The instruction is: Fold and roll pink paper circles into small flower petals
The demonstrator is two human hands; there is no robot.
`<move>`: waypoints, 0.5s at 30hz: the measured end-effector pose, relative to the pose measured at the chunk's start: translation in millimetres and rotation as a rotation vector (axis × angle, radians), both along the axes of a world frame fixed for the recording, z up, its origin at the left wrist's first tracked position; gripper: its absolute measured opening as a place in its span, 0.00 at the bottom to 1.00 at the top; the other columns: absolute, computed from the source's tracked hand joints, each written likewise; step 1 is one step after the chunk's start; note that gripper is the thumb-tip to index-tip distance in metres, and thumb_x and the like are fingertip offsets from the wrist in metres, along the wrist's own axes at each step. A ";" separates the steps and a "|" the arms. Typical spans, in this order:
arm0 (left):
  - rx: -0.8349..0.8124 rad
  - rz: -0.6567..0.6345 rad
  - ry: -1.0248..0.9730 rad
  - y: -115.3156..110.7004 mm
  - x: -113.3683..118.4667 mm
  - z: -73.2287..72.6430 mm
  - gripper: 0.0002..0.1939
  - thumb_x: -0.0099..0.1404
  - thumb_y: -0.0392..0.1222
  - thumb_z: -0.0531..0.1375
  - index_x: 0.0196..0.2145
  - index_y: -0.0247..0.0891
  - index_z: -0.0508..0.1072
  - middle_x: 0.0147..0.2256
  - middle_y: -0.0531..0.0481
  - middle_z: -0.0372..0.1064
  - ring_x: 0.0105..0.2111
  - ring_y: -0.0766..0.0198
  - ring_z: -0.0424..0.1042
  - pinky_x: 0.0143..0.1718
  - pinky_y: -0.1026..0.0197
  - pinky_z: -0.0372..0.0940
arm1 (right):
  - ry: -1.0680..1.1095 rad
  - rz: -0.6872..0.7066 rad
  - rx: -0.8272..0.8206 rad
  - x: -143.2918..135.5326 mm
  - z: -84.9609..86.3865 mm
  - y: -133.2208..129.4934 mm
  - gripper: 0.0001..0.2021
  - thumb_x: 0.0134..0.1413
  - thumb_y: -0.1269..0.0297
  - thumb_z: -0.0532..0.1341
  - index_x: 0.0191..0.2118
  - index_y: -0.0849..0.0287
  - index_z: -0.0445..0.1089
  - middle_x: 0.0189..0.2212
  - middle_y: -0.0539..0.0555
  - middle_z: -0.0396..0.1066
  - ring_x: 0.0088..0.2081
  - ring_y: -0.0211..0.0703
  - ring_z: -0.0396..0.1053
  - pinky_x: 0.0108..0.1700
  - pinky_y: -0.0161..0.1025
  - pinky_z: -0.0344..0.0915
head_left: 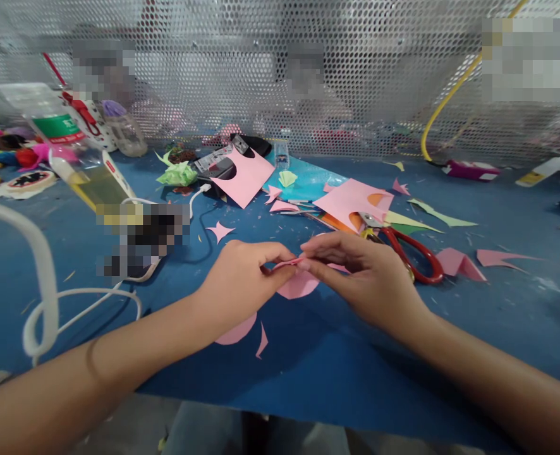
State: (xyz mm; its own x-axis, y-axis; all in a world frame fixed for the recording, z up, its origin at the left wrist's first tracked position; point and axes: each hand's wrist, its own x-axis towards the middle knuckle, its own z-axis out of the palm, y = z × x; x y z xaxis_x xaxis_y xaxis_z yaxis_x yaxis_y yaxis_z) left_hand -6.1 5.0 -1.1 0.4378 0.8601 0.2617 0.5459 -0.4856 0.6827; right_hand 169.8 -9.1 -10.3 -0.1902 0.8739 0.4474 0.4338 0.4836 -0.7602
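Between the fingertips of my left hand (246,278) and my right hand (370,278) is a small folded piece of pink paper (289,262), pinched from both sides. Most of that piece is hidden by my fingers. Just beneath it, a round pink paper cutout (301,285) lies on the blue table. Another pink paper circle (239,332) shows partly below my left wrist, beside a thin pink scrap (261,341). Red-handled scissors (415,256) rest right behind my right hand, their blades on a pink sheet with round cut-outs (356,199).
To the left stand a tilted plastic bottle (57,133), a phone (152,243) and a looping white cable (47,297). Pink offcuts (460,262) lie at right. A second cut pink sheet (245,177) and crumpled green paper (178,174) sit farther back, before a perforated metal screen (242,63).
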 end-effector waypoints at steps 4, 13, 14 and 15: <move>0.045 0.025 0.033 0.4 -0.5 0.3 0.09 0.59 0.43 0.57 0.27 0.39 0.75 0.19 0.56 0.67 0.19 0.71 0.60 0.21 0.68 0.54 | -0.016 -0.010 0.006 0.1 0.2 -0.5 0.06 0.49 0.64 0.62 0.35 0.58 0.70 0.31 0.52 0.74 0.32 0.41 0.74 0.35 0.38 0.73; 0.025 0.047 -0.073 -2.6 1.0 1.6 0.10 0.60 0.43 0.57 0.27 0.38 0.75 0.22 0.55 0.71 0.21 0.71 0.64 0.24 0.69 0.57 | 0.103 0.013 -0.074 -0.4 2.9 -2.4 0.10 0.46 0.64 0.64 0.37 0.58 0.68 0.30 0.51 0.74 0.32 0.40 0.74 0.36 0.36 0.73; 0.017 0.050 -0.102 -3.0 1.2 1.6 0.10 0.60 0.43 0.57 0.27 0.38 0.75 0.23 0.55 0.72 0.22 0.70 0.65 0.24 0.69 0.58 | 0.127 0.017 -0.094 -0.1 3.2 -2.5 0.10 0.46 0.64 0.64 0.37 0.58 0.68 0.31 0.52 0.74 0.33 0.40 0.74 0.36 0.37 0.73; 0.009 0.052 -0.127 -3.2 1.3 1.6 0.10 0.60 0.44 0.57 0.28 0.39 0.76 0.24 0.55 0.72 0.22 0.70 0.66 0.24 0.69 0.59 | 0.155 0.024 -0.115 0.2 3.4 -2.4 0.11 0.46 0.64 0.64 0.37 0.58 0.68 0.31 0.52 0.74 0.33 0.41 0.74 0.36 0.38 0.73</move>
State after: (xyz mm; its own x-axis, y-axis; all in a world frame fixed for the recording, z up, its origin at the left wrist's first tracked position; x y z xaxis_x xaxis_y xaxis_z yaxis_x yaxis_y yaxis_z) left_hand -4.8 1.8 0.5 0.3560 0.8779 0.3202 0.4800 -0.4658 0.7434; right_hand 170.1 -11.5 -6.9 -0.1482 0.9170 0.3703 0.2966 0.3984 -0.8679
